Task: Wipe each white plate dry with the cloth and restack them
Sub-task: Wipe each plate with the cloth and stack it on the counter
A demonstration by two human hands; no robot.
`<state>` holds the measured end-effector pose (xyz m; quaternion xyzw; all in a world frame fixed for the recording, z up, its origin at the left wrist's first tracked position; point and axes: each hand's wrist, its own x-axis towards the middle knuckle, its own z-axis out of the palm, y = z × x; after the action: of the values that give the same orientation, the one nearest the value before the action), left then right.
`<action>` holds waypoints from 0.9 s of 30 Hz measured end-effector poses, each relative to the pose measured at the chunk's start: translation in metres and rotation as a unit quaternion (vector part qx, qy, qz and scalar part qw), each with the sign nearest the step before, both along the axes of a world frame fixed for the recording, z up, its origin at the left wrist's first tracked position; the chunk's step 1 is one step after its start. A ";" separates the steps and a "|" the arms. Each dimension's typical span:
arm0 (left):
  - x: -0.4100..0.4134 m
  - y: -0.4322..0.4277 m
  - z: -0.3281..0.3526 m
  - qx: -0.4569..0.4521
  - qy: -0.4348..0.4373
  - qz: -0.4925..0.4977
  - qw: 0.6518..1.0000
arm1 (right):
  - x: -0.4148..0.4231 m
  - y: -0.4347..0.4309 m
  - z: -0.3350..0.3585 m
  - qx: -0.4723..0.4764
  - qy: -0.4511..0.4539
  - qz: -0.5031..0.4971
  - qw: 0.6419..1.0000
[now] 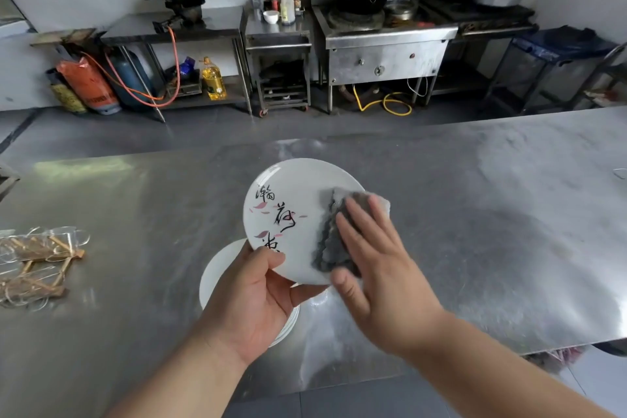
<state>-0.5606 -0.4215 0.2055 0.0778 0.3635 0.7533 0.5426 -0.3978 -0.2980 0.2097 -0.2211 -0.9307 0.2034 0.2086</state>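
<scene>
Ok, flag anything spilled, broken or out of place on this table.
Nothing stands out. The printed white plate looks whole in the left hand, the right hand presses the grey cloth on it, and the plate stack beneath looks tidy.

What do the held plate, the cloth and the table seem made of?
White round plate with black calligraphy: probably glazed ceramic, glossy and smooth. Grey crumpled cloth: soft textile, it folds and wrinkles. Wide grey table: likely stainless steel, with dull, streaky reflections.

Bare hands, left hand (pixel 252 299) and right hand (pixel 380 268), on bare forearms (pixel 502 360).
</scene>
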 end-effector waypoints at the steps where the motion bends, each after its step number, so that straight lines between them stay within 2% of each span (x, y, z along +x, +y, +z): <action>1: 0.000 0.002 0.001 -0.008 0.001 0.003 1.000 | 0.003 -0.010 -0.007 0.012 0.001 0.011 1.000; 5: 0.002 0.002 0.003 -0.012 0.021 -0.006 1.000 | 0.012 -0.017 -0.014 -0.008 -0.003 0.019 1.000; 9: 0.011 -0.004 0.004 -0.013 0.049 -0.058 0.997 | 0.012 0.024 0.006 -0.081 0.025 -0.078 0.993; 12: 0.011 -0.005 0.006 -0.014 0.071 -0.061 0.996 | 0.011 0.043 0.016 -0.153 0.013 -0.135 0.979; 16: 0.001 -0.005 0.010 -0.107 0.140 -0.046 0.983 | 0.014 0.053 0.022 -0.159 -0.057 -0.161 0.972; 18: -0.003 -0.006 0.016 -0.191 0.221 -0.086 0.953 | 0.016 0.055 0.022 -0.158 -0.089 -0.182 0.967; 20: -0.009 -0.007 0.017 -0.307 0.348 -0.157 0.872 | 0.017 0.058 0.018 -0.162 -0.112 -0.188 0.962; 21: -0.012 -0.009 0.014 -0.338 0.381 -0.185 0.840 | 0.018 0.058 0.016 -0.163 -0.123 -0.185 0.961; 22: -0.013 -0.010 0.013 -0.351 0.373 -0.202 0.835 | 0.018 0.058 0.013 -0.162 -0.128 -0.183 0.961; 24: -0.015 -0.007 0.015 -0.354 0.293 -0.218 0.861 | 0.018 0.059 0.007 -0.156 -0.101 -0.179 0.966; 27: -0.018 -0.002 0.014 -0.314 0.183 -0.227 0.903 | 0.020 0.056 0.005 -0.157 0.048 -0.173 0.971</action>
<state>-0.5788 -0.4237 0.2196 0.1199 0.6467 0.4285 0.6195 -0.3777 -0.2423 0.2150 -0.3985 -0.8238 0.3182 0.2477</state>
